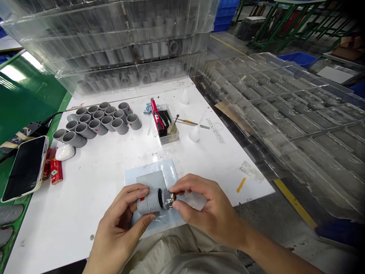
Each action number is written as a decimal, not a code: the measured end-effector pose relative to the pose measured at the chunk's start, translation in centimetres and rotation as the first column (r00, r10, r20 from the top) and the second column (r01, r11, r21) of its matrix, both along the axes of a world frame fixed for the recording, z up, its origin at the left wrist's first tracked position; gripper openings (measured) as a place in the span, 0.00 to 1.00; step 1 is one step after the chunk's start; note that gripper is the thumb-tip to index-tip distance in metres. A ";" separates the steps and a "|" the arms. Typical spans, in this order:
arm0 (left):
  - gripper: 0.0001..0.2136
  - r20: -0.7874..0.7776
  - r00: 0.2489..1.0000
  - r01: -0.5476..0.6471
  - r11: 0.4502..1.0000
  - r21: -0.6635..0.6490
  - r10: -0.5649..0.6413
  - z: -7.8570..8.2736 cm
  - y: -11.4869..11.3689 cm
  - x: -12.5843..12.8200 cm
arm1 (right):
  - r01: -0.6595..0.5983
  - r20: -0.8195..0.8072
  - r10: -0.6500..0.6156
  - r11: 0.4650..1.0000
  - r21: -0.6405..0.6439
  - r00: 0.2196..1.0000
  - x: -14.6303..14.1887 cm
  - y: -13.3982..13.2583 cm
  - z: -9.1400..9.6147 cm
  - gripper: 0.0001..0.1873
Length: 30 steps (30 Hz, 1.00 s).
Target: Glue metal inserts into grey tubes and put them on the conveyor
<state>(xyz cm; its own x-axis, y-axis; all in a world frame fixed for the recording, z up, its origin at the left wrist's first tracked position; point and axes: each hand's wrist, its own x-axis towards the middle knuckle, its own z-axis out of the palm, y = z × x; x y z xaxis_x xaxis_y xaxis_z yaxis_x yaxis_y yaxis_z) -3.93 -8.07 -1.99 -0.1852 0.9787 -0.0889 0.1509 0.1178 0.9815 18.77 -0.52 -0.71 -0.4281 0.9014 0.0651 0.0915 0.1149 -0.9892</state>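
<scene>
My left hand [125, 213] is closed around a grey plastic cylinder [149, 202] with a small red mark, lying sideways with its open end to the right. At that opening, my right hand [202, 203] pinches a round grey cap [167, 199] with small metal parts on its outer side. The cap is tilted and sits right by the rim; whether it touches cannot be made out. Beneath both hands lies a light blue sheet [131, 177] with a grey square pad [149, 178] on it.
Several grey cylinders [98, 126] stand at the back left. A clear box [171, 140] holds a red cutter [156, 114]; white squeeze bottles [194, 133] stand right of it. A phone [25, 167] leans at the left. Stacked clear trays [99, 82] rise behind; more trays [285, 102] lie right.
</scene>
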 end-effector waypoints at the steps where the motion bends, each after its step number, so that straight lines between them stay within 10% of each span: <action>1: 0.13 -0.009 1.000 0.021 1.000 0.006 -0.021 -0.1 0.0 -0.2 | -0.003 0.003 0.003 1.000 0.003 1.000 -0.1 0.0 0.0 0.11; 30: 0.12 -0.002 1.000 -0.015 0.999 -0.035 0.015 0.1 -0.1 0.3 | -0.019 0.047 0.016 0.998 0.067 0.999 -0.3 -0.1 0.0 0.13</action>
<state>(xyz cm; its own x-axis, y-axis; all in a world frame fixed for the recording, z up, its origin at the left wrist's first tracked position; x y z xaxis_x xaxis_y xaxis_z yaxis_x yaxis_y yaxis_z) -3.62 -8.18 -1.85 -0.1995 0.9722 -0.1225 0.1507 0.1539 0.9765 18.52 -0.62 -0.67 -0.4477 0.8879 0.1056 0.1344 0.1836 -0.9738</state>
